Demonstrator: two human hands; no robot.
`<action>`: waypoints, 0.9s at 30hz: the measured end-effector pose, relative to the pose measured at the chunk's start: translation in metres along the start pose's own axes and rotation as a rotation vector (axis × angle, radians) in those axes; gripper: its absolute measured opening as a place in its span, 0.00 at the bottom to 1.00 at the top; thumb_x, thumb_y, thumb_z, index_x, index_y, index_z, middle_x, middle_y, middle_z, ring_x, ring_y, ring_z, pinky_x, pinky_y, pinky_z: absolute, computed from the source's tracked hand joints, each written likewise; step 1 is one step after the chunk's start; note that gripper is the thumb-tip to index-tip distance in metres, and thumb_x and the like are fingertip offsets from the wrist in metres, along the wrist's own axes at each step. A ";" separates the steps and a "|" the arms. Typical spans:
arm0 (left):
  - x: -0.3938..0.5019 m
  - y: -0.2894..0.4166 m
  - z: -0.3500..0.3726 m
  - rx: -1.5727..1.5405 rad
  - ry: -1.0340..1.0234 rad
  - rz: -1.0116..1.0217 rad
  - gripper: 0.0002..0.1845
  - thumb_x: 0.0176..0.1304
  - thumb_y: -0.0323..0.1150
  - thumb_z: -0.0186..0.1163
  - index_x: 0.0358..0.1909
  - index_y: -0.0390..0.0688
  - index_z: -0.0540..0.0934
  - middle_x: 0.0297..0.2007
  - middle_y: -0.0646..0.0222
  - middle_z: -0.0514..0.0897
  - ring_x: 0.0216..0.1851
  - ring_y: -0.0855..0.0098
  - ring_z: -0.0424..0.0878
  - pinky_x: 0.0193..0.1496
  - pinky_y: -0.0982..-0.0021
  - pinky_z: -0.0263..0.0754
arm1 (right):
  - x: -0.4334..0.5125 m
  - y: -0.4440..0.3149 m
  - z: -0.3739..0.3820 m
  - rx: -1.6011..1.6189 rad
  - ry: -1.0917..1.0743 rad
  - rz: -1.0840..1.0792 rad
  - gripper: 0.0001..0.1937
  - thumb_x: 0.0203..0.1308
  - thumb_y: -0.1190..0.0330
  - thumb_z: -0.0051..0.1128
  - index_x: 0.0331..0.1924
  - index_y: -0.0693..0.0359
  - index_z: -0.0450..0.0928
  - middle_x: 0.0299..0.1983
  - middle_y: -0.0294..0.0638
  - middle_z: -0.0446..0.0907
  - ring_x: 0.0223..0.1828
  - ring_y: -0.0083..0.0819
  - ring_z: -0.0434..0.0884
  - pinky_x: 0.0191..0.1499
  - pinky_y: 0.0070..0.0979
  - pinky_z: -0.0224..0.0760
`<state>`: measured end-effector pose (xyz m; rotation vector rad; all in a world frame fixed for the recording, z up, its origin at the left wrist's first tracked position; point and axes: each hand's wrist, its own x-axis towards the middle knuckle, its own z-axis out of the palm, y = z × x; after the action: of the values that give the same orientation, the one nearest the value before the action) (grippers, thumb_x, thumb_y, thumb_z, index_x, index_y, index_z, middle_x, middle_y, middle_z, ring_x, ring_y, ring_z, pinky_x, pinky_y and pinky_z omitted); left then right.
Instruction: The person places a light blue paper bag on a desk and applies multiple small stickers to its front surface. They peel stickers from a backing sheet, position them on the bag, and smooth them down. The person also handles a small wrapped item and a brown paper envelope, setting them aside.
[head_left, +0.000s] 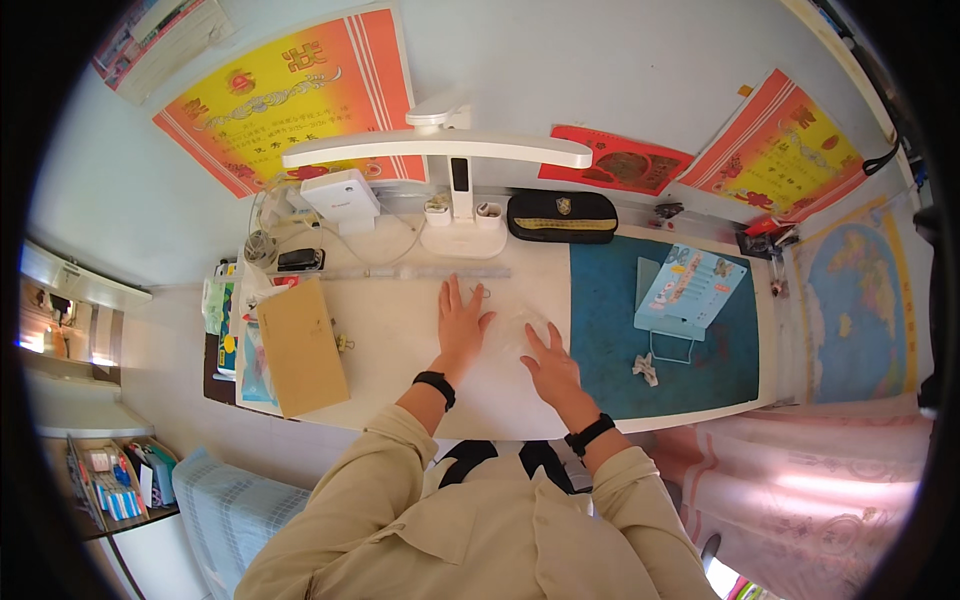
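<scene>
Both hands are over the white desktop (397, 375), palms down and fingers spread. My left hand (460, 319) holds nothing; its fingertips are just below a clear ruler-like strip (442, 273) and beside a small dark wire hook (484, 292). My right hand (553, 364) is also empty, close to the left edge of a blue-green desk mat (615, 375). Between the hands lies a thin, see-through piece of plastic (517, 326), hard to make out. Each wrist bears a black band. Whether the palms touch the desktop cannot be told.
A desk lamp (463, 238) and black pencil case (562, 216) stand at the back. On the left lies a tan cardboard box (304, 349) beside a binder clip (344, 343). A light-blue book stand (690, 292) and crumpled tissue (645, 370) are on the mat.
</scene>
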<state>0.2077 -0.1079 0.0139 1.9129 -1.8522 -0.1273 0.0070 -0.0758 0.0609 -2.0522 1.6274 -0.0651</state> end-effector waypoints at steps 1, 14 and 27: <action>-0.003 -0.001 0.005 -0.018 0.009 0.001 0.26 0.67 0.39 0.61 0.65 0.45 0.73 0.68 0.46 0.65 0.68 0.44 0.62 0.69 0.53 0.61 | 0.002 -0.001 0.002 -0.033 -0.010 -0.018 0.28 0.67 0.61 0.54 0.71 0.44 0.62 0.73 0.50 0.56 0.56 0.46 0.78 0.50 0.38 0.78; -0.033 -0.006 0.010 -0.527 -0.018 -0.093 0.09 0.66 0.22 0.53 0.46 0.41 0.78 0.41 0.64 0.79 0.46 0.62 0.75 0.50 0.61 0.72 | 0.006 0.008 0.024 0.276 0.209 -0.099 0.04 0.64 0.70 0.53 0.41 0.58 0.76 0.61 0.45 0.73 0.50 0.43 0.81 0.46 0.37 0.78; -0.073 0.047 -0.058 -1.866 -0.335 -1.063 0.22 0.67 0.37 0.45 0.49 0.31 0.78 0.37 0.63 0.80 0.44 0.65 0.78 0.52 0.65 0.73 | -0.050 -0.058 0.013 0.129 0.128 -0.413 0.26 0.59 0.74 0.48 0.64 0.64 0.67 0.65 0.48 0.72 0.46 0.41 0.83 0.37 0.35 0.80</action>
<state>0.1802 -0.0211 0.0649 1.0309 -0.0225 -1.7489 0.0491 -0.0167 0.0876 -2.2855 1.2073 -0.4409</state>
